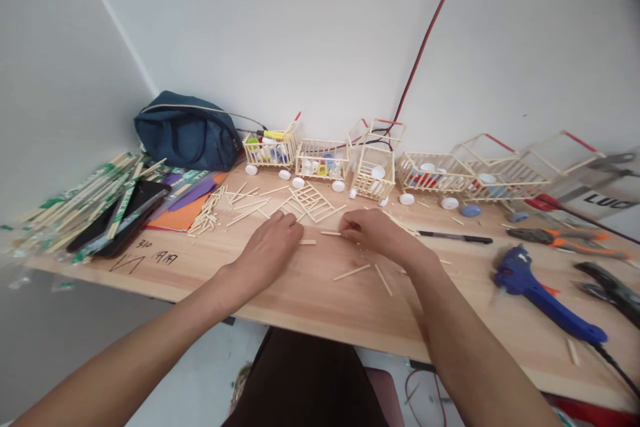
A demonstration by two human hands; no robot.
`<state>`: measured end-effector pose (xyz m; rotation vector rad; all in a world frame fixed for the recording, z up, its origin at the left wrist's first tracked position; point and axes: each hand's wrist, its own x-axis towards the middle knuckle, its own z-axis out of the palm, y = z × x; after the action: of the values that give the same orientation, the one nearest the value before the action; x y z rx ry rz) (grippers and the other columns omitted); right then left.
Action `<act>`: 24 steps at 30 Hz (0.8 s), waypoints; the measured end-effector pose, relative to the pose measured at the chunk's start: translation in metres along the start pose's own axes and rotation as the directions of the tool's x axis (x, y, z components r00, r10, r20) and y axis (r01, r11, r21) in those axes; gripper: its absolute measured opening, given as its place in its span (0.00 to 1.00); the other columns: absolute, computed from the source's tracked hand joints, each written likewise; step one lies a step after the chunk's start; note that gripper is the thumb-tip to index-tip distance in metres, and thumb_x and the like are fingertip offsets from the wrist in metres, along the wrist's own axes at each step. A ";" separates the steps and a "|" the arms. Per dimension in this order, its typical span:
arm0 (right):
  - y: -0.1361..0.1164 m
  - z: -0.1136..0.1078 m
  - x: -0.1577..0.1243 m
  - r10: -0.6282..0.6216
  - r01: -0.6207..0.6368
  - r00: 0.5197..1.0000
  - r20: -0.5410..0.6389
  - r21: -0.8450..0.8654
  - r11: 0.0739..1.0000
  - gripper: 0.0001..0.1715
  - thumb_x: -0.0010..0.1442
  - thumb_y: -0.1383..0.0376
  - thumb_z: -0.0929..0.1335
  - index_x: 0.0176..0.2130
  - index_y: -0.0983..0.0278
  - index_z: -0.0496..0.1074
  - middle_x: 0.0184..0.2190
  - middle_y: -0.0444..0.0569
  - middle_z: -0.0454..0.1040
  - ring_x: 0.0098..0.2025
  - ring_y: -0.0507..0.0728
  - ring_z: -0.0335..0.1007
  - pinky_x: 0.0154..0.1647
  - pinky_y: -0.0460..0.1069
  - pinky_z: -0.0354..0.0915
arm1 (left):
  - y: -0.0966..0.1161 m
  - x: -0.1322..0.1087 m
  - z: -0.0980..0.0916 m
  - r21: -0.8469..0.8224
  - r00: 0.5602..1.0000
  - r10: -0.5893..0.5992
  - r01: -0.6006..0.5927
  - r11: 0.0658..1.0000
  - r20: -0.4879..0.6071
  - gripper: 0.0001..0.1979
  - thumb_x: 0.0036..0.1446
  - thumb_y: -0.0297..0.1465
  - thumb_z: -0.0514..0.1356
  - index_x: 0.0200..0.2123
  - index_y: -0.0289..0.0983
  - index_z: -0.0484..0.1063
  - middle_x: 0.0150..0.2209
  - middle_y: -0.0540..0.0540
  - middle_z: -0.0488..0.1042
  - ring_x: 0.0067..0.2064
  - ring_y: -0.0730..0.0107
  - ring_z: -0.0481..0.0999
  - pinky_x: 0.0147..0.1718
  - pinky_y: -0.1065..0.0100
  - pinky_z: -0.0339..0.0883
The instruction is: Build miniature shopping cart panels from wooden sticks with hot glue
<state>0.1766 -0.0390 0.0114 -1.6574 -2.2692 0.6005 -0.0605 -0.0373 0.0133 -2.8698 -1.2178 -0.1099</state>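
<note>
My left hand (273, 247) is low over the table with its fingers bent together. A short wooden stick (309, 242) sticks out from under its fingertips. My right hand (367, 230) is closed in a pinch on another short wooden stick (329, 233), which points toward my left hand. Just beyond both hands lies a flat lattice of glued sticks (313, 203). Two loose sticks, one of them slanted (351, 272) and one steeper (384, 280), lie in front of my right hand. The undersides of my fingers are hidden.
Several small stick carts (323, 160) on wheels line the wall. At left are a blue bag (185, 130), cut sticks (205, 213) and wrapped chopsticks (90, 197). A pen (455, 237), pliers (565, 237) and a blue glue gun (550, 300) with a cord lie right.
</note>
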 end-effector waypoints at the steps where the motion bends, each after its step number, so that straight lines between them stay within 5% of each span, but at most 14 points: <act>1: -0.002 0.000 -0.001 0.001 -0.001 1.000 0.015 -0.001 1.000 0.08 0.53 0.72 0.64 0.28 0.63 0.73 0.28 0.44 0.75 0.30 0.52 0.67 0.31 0.45 0.56 | 0.000 -0.002 0.002 -0.014 1.000 0.010 -0.010 1.000 0.002 0.09 0.61 0.23 0.51 0.32 0.34 0.70 0.36 0.41 0.71 0.41 0.58 0.67 0.41 0.60 0.62; 12: -0.012 -0.004 -0.005 0.020 -0.018 0.998 0.067 -0.020 1.000 0.06 0.54 0.70 0.65 0.29 0.62 0.71 0.28 0.45 0.74 0.30 0.52 0.65 0.30 0.46 0.54 | -0.004 -0.008 0.018 -0.203 0.999 0.032 -0.040 0.978 -0.041 0.07 0.57 0.22 0.52 0.30 0.37 0.64 0.31 0.45 0.68 0.35 0.64 0.68 0.34 0.65 0.60; 17: 0.007 -0.004 -0.012 0.014 -0.007 0.995 -0.094 0.073 0.997 0.10 0.58 0.69 0.62 0.27 0.63 0.69 0.27 0.45 0.73 0.30 0.52 0.65 0.33 0.47 0.56 | 0.004 0.001 0.005 -0.296 0.992 -0.124 0.128 0.947 0.035 0.06 0.47 0.20 0.54 0.24 0.37 0.64 0.27 0.46 0.70 0.31 0.66 0.68 0.30 0.67 0.56; 20: 0.008 -0.002 -0.014 0.029 -0.010 0.982 -0.186 0.105 0.994 0.11 0.59 0.67 0.62 0.28 0.64 0.70 0.27 0.44 0.73 0.30 0.52 0.64 0.33 0.47 0.56 | 0.006 0.008 0.004 -0.584 0.972 -0.208 0.230 0.779 0.106 0.04 0.47 0.24 0.57 0.23 0.36 0.67 0.24 0.50 0.70 0.28 0.70 0.67 0.27 0.70 0.56; 24: -0.002 -0.003 -0.015 0.005 0.029 0.991 -0.137 0.248 0.968 0.12 0.60 0.64 0.63 0.31 0.63 0.73 0.27 0.44 0.73 0.30 0.52 0.64 0.33 0.47 0.56 | 0.010 0.016 0.001 -0.874 0.933 -0.212 0.350 0.338 0.291 0.04 0.45 0.28 0.59 0.27 0.34 0.71 0.23 0.52 0.70 0.24 0.76 0.66 0.23 0.74 0.55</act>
<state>0.1806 -0.0530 0.0151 -1.5130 -2.0134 0.7141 -0.0425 -0.0323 0.0136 -3.4561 -2.2898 -0.9360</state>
